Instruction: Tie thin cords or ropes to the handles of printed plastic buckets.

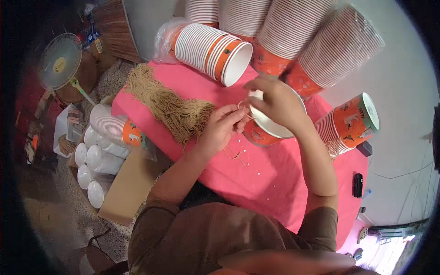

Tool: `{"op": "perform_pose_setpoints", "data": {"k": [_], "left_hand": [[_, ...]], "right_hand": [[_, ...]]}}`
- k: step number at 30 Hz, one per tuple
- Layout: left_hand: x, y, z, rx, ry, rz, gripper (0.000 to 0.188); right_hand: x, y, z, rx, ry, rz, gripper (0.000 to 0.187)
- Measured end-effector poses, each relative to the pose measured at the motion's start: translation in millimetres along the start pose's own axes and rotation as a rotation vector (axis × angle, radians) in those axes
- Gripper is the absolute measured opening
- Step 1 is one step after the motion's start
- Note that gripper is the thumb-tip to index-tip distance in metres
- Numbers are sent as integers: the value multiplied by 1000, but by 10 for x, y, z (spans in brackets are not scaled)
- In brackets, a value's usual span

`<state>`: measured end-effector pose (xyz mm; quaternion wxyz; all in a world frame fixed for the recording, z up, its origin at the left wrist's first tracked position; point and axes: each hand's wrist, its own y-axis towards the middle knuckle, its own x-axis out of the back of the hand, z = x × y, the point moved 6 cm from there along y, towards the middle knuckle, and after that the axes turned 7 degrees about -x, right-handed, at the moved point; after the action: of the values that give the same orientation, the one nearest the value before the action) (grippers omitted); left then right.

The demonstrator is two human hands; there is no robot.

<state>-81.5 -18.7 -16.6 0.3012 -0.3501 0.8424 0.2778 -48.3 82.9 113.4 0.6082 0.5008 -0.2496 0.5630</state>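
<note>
A large paper bucket [260, 137], orange outside and white inside, tilts on the pink cloth in front of me. At its near left rim, my left hand [225, 123] pinches a tan string [250, 117] between thumb and fingers. Loose string ends [236, 156] trail onto the cloth below that hand. Above the bucket's opening, my right hand [276, 101] is curled with its fingers bent toward the left hand; what its fingertips grip, if anything, is hidden. A thick bundle of tan strings [172, 107] lies left of my hands.
A nested stack of buckets [208, 51] lies behind the bundle. Tall wrapped stacks [293, 34] stand at the back. To the right lies another stack [347, 120], near a black object [358, 185]. A carton [130, 190] of white-ended stacks and a fan [60, 62] are at left.
</note>
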Motion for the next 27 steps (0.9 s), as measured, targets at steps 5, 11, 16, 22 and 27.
{"op": "perform_pose_setpoints", "data": {"k": [5, 11, 16, 22, 27], "left_hand": [[8, -19, -39, 64, 55, 37, 14], [-4, 16, -64, 31, 149, 157, 14], [-46, -2, -174, 28, 258, 148, 14], [34, 9, -207, -32, 463, 120, 11], [32, -22, -198, 3, 217, 87, 8]], "right_hand": [[63, -141, 94, 164, 75, -11, 20], [16, -192, 136, 241, 20, 33, 15], [90, -189, 128, 139, -20, -24, 7], [176, -196, 197, 148, 3, -59, 5], [175, -188, 272, 172, 4, -47, 5]]}}
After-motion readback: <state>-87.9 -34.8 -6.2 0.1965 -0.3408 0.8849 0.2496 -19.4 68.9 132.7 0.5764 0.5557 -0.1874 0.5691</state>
